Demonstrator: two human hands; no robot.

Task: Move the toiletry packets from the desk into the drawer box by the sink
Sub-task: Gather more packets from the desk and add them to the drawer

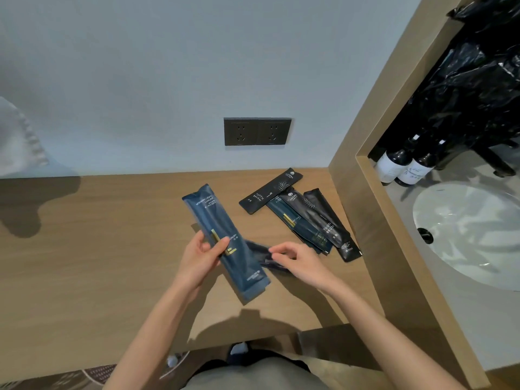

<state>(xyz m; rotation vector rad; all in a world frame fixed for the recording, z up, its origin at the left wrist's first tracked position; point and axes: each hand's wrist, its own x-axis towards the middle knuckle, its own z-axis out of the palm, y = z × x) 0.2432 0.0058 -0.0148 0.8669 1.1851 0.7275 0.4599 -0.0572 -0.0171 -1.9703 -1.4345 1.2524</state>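
Hotel room: wooden desk (112, 249) beside sink (464, 235), amenity bottles (402, 167), toothbrush packets (306, 218), wall sockets (257, 131).

Ahead of me a dark double socket (257, 131) sits on the pale wall (168, 66), and to my right two bottles (403, 167) (white labels) stand beside the sink (467, 235).
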